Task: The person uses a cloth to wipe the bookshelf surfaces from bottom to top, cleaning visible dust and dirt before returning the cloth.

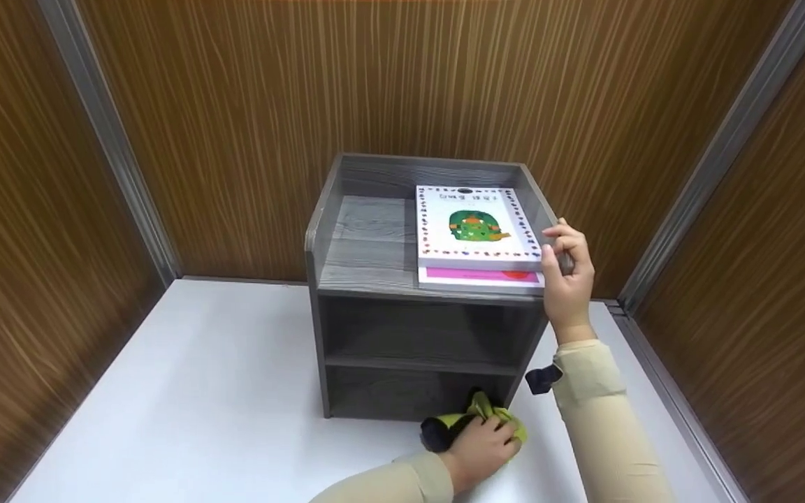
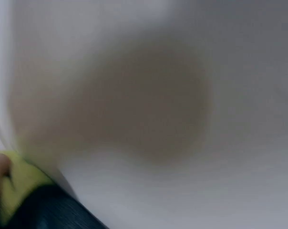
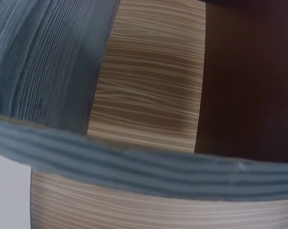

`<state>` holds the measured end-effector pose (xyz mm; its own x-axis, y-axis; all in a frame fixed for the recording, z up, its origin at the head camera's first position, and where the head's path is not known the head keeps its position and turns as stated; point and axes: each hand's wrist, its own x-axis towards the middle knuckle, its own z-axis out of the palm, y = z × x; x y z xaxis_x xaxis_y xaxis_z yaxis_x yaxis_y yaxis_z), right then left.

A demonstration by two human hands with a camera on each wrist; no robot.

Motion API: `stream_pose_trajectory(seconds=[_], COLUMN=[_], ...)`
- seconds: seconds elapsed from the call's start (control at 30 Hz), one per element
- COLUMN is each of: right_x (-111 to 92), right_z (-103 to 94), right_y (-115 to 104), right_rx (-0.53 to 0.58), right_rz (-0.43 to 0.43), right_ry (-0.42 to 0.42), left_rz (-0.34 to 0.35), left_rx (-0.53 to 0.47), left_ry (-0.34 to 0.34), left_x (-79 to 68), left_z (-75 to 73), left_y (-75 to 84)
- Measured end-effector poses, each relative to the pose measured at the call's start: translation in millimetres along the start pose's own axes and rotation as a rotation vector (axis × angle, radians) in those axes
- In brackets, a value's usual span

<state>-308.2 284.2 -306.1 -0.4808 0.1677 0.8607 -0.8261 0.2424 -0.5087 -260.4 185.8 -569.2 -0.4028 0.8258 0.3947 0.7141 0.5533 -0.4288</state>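
A small grey wood-grain shelf point(image 1: 367, 279) stands on the white surface. My right hand point(image 1: 570, 269) grips the top of its right side panel, with the thumb and fingertips close to the stacked books. The upper book point(image 1: 437, 244) has a white cover with a green figure; a pink-covered book point(image 1: 469, 275) sticks out beneath it. Low at the shelf's front right corner, my left hand point(image 1: 483, 450) holds a soft yellow-green and black item point(image 1: 444, 429) with curled fingers. In the left wrist view this item point(image 2: 25, 186) shows at the lower left corner, beside a fingertip.
Two compartments point(image 1: 423, 332) lie below the shelf's top tray. Brown wood-grain walls point(image 1: 444, 77) close in the back and both sides, joined by grey metal strips point(image 1: 105, 126). The white surface point(image 1: 235, 391) extends left of the shelf. A dark band point(image 1: 544, 378) sits at the right wrist.
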Motion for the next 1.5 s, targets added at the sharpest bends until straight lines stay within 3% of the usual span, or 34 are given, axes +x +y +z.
stream_pose_trajectory(seconds=[0.17,0.23,0.33,0.53,0.77,0.87,0.97,1.07,1.13,1.23,1.3,1.37,1.43,1.5], right_x=[1,0,-2,0,2,2,1,0,-1,-1,0,0,-1,-2], right_z=[3.0,2.4,0.1,-1.2,-0.1,-1.0,-1.0,-0.5,-0.1,-0.4,-0.9,-1.7,-1.5,-0.4], right_y=[0,-1,-2,-2,-1,0,0,1,1,1,2,2,3,3], right_rx=[0.021,0.017,0.007,-0.004,-0.003,0.002,-0.003,-0.001,0.002,0.014,0.023,0.026,0.032,0.031], right_rz=[0.006,0.011,0.020,0.020,0.031,0.020,0.015,0.005,0.004,-0.008,-0.016,-0.033,-0.032,-0.026], right_ry=[-0.012,-0.012,-0.005,-0.020,-0.015,-0.008,-0.009,-0.009,-0.009,-0.007,-0.005,-0.008,-0.005,-0.007], left_rz=[-0.120,-0.166,-0.198,-0.229,-0.278,-0.254,-0.195,-0.130,-0.118,-0.138,-0.183,-0.246,-0.312,-0.370], left_rx=[-0.001,-0.037,-0.077,-0.119,-0.111,-0.117,-0.164,-0.182,-0.172,-0.116,-0.097,-0.081,-0.081,-0.082], left_ry=[-0.157,-0.249,-0.300,-0.194,-0.187,-0.193,-0.167,-0.036,0.126,0.416,0.610,0.762,0.841,0.844], left_x=[-5.8,-14.3,-33.3,-83.0,-146.1,-177.8,-203.9,-216.0,-214.1,-199.2,-185.8,-172.9,-161.3,-150.3], left_z=[-3.5,-6.8,-9.4,-7.2,-8.9,-18.3,-37.9,-64.3,-87.2,-131.4,-163.6,-193.6,-216.4,-229.1], left_y=[-9.5,-18.4,-32.6,-66.0,-108.7,-127.1,-140.9,-154.2,-167.3,-192.4,-209.1,-223.3,-234.9,-244.1])
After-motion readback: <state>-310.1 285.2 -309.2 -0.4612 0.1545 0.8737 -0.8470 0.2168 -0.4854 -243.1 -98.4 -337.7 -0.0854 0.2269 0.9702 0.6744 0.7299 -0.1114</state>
